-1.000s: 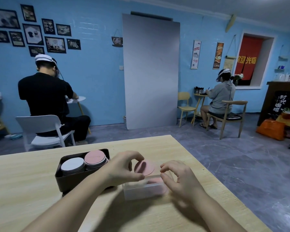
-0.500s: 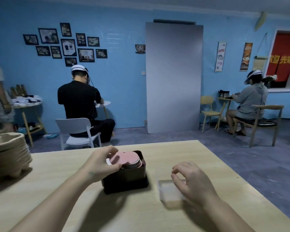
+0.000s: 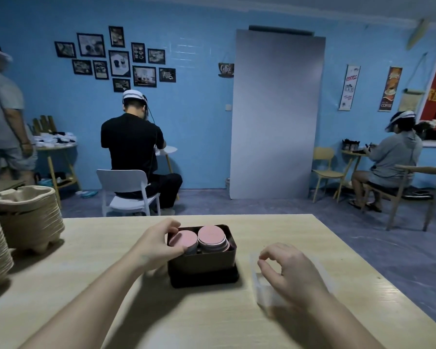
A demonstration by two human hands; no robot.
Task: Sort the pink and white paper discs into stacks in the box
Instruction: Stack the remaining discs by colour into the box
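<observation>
The left hand [image 3: 159,244] grips a pink disc [image 3: 184,238] by its rim, tilted over the left side of the dark box [image 3: 202,263] on the tabletop [image 3: 111,248], right beside the pink stack [image 3: 212,236]. What lies under it looks greyish, perhaps the white pile. I'd carry it across to the pink stack, level it, and let go only once the edges line up. The right hand [image 3: 287,268] hovers loosely curled over the clear tray [image 3: 264,295], holding nothing
</observation>
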